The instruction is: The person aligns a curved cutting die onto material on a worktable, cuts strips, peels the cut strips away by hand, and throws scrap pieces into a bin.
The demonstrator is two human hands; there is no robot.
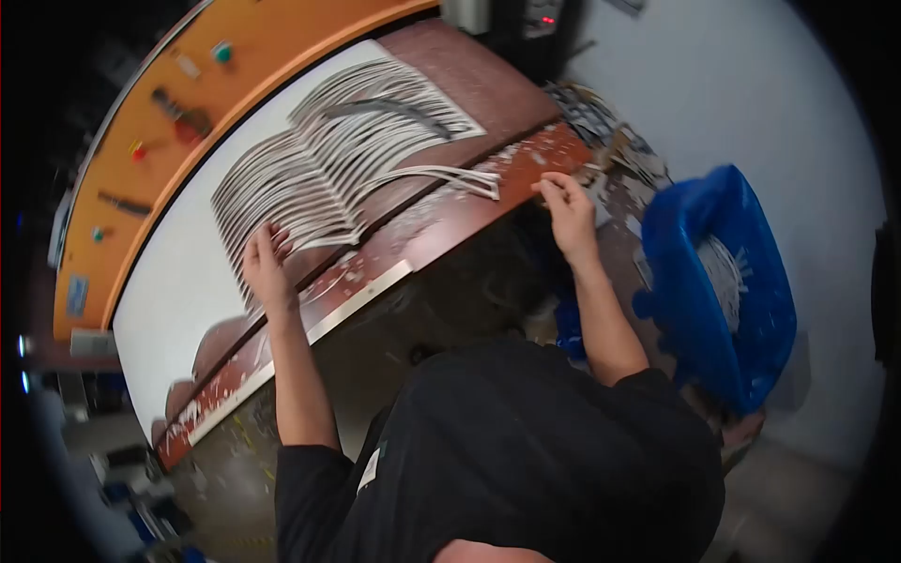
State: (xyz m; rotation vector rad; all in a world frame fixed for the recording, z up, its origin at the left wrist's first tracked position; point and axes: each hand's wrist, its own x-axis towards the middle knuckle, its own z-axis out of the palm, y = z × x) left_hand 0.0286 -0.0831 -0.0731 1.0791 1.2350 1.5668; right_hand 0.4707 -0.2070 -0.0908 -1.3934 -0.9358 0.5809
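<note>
Rows of thin whitish strips [267,178] lie side by side on a work table, in two groups that meet along a ridge. My left hand [269,267] is over the near left part of these strips, fingers slightly bent and apart, fingertips right at them. A few longer strips [441,173] stick out toward the table's front edge, ending short of my right hand [571,214]. That hand is raised near the front edge, its thumb and fingers pinched together; what they hold, if anything, is too small to make out. Across the upper group lies a dark curved piece [394,108].
A bin lined with a blue bag [671,225] stands at the right, with whitish scraps [723,281] inside. Scraps [619,141] are piled beyond the table's right end. An orange panel [253,47] with tools and buttons runs behind the table. White bits litter the reddish front edge [441,235].
</note>
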